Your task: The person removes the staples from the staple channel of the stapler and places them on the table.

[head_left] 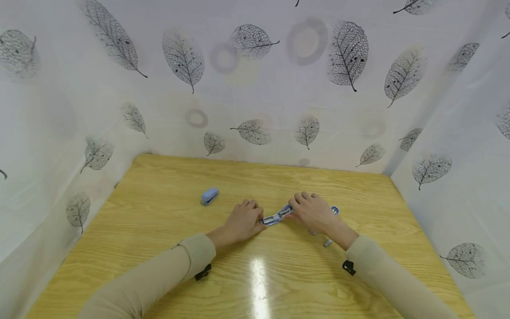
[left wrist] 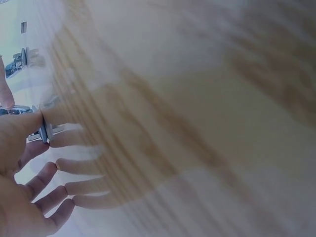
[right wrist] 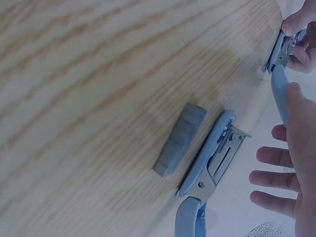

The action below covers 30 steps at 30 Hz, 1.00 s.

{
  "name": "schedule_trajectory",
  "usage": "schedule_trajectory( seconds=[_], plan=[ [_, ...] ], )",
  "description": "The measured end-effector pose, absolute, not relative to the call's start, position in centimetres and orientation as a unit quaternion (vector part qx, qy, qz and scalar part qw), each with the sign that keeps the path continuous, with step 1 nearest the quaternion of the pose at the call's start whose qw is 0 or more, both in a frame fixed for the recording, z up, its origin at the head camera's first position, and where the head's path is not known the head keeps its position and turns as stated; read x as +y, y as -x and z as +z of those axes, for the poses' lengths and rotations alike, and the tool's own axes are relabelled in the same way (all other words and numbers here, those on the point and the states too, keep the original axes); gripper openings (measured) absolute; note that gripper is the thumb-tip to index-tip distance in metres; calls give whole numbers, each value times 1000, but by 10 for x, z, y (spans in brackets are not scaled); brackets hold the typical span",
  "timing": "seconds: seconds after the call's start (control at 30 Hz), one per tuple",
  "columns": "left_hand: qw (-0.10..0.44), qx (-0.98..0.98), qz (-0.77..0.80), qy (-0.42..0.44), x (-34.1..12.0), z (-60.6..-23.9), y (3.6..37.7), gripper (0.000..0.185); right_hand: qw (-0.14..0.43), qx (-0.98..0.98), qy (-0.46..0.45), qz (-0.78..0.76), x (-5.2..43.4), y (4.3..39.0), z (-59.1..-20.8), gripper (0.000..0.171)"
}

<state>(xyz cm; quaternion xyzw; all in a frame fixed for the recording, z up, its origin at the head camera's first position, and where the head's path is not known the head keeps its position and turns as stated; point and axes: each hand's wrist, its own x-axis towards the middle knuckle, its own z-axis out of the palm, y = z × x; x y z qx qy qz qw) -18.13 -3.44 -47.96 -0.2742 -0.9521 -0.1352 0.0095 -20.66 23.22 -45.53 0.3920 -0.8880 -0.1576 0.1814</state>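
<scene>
A small blue stapler (head_left: 274, 219), folded wide open with its metal inside showing, spans the gap between both hands over the table. My left hand (head_left: 244, 220) pinches one end of it between thumb and forefinger; in the left wrist view the other fingers curve loosely below. At the opposite end, my right hand (head_left: 312, 212) grips the blue cover (right wrist: 280, 91), thumb and forefinger at it and the remaining fingers stretched out. Beneath the right wrist lies a second opened stapler (right wrist: 201, 170), partly hidden from the head view. Beside that one is a grey strip of staples (right wrist: 180, 140).
A third blue stapler (head_left: 209, 196), folded together, lies on the wooden table (head_left: 167, 181) left of the hands. Pale leaf-patterned sheeting (head_left: 255, 97) rises along the table's back and sides.
</scene>
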Motion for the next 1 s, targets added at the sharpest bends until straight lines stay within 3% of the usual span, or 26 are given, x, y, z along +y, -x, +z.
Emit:
schedule_trajectory(
  seconds=[1.0],
  plan=[
    [-21,-958,-108,266,-16,-478,188,28,183,-889,-387,-164,230,242,-459,39]
  ],
)
